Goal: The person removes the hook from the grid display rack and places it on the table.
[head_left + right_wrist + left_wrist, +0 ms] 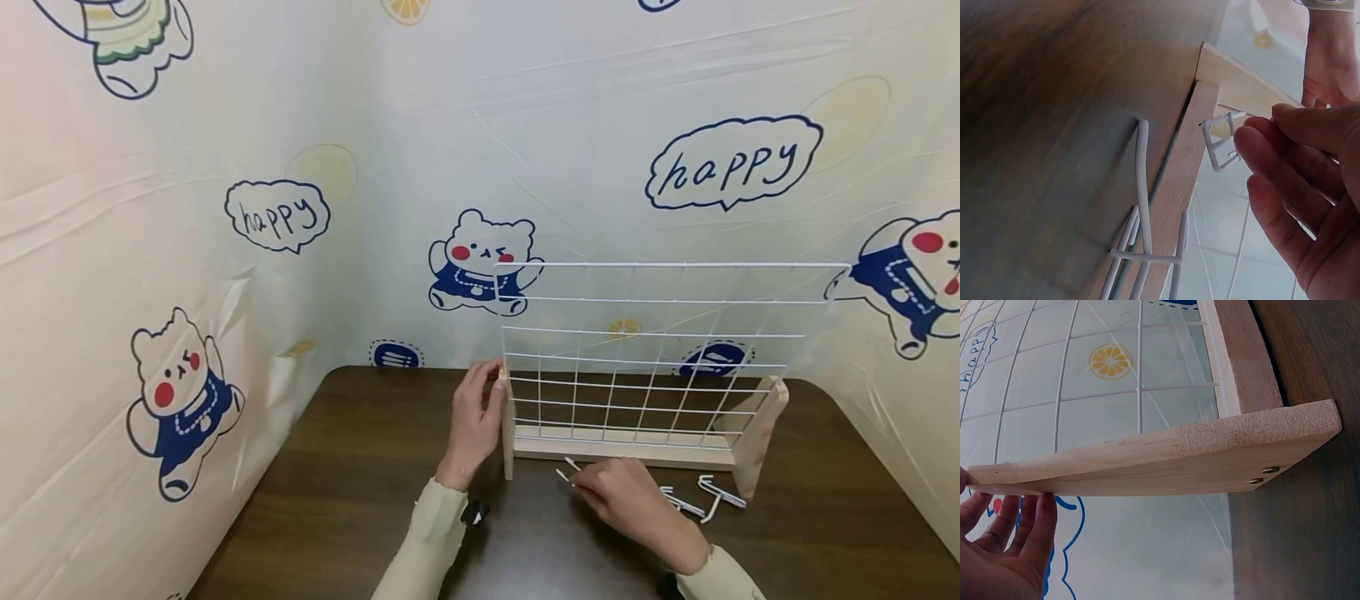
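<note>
A white wire grid (675, 265) stands upright in a wooden base with a side panel at each end. My left hand (474, 421) grips the upper part of the left side panel (509, 433), and its fingertips show against the outer face in the left wrist view. In front of the base, my right hand (633, 504) pinches a small white wire hook (1210, 149) between thumb and fingers. Part of that hook is hidden behind the fingers.
More white wire hooks (723, 492) lie on the dark wooden table by the right side panel (761, 437). Patterned cloth (390, 150) hangs behind the table and along both sides.
</note>
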A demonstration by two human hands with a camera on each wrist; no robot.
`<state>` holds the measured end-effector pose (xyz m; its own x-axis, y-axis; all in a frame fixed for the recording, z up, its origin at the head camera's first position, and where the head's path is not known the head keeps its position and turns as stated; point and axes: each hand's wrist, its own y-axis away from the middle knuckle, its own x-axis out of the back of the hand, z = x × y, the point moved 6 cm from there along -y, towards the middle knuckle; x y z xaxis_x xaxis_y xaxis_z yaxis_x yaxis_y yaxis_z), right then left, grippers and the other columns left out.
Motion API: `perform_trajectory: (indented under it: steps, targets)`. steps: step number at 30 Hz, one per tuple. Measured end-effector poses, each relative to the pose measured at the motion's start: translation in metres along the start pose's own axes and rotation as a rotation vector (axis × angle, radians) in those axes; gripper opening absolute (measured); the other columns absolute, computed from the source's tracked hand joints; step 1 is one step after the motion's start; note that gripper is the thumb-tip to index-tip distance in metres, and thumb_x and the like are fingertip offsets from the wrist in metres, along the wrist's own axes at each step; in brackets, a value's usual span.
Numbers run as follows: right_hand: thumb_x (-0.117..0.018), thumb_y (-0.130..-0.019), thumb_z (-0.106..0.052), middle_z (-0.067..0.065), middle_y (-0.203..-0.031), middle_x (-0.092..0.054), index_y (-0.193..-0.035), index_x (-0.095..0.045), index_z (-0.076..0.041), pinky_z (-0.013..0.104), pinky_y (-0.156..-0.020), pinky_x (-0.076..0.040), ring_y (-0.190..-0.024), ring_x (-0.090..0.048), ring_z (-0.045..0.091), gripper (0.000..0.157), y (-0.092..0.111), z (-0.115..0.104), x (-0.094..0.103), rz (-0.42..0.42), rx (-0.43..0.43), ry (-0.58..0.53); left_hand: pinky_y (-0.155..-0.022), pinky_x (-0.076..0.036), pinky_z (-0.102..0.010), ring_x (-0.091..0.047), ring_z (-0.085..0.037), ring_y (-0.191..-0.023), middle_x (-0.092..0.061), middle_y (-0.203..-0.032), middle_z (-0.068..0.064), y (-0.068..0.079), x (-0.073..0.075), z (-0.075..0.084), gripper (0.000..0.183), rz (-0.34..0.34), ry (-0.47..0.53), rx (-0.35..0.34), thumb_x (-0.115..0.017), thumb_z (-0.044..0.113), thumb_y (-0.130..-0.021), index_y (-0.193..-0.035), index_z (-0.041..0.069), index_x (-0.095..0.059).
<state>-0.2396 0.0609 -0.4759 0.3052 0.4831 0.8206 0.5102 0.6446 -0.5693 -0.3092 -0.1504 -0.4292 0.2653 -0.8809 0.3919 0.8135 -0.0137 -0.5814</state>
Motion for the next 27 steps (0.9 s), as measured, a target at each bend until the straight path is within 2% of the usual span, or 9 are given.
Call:
perform_trajectory:
  steps: [12,19,27]
  targets:
    - [-0.087,-0.077,-0.012,-0.014,-0.074,-0.075,-0.081,-0.077,-0.020,0.024,-0.053,-0.049,-0.065,-0.069,0.004,0.014,-0.0010,-0.0017,-0.0017,-0.012,-0.005,0.008,-0.095,-0.061,-0.040,-0.066,-0.020,-0.115,-0.066,-0.131,-0.006,0.0004,-0.0004,-0.0017,0.032,-0.015,-0.003,0.026,-0.051,0.023,-0.110,-0.139,0.013,-0.062]
    - [-0.088,-0.078,-0.014,-0.016,-0.069,-0.071,-0.075,-0.072,-0.023,0.023,-0.050,-0.043,-0.059,-0.062,0.000,0.018,-0.0003,-0.0048,-0.0035,-0.022,0.003,-0.013,-0.086,-0.061,-0.035,-0.067,-0.020,-0.110,-0.067,-0.125,-0.008,0.0022,0.0000,-0.0025,0.031,0.014,-0.035,-0.013,-0.051,0.018,-0.109,-0.136,0.010,-0.064]
    - [-0.086,-0.081,-0.016,-0.017,-0.065,-0.067,-0.071,-0.069,-0.024,0.022,-0.048,-0.039,-0.055,-0.057,-0.001,0.021,-0.0008,-0.0053,-0.0088,-0.067,-0.007,0.000,-0.086,-0.060,-0.034,-0.067,-0.019,-0.109,-0.068,-0.124,-0.008,0.0008,0.0006,-0.0027,0.031,0.022,-0.037,-0.023,-0.052,0.020,-0.109,-0.135,0.010,-0.064]
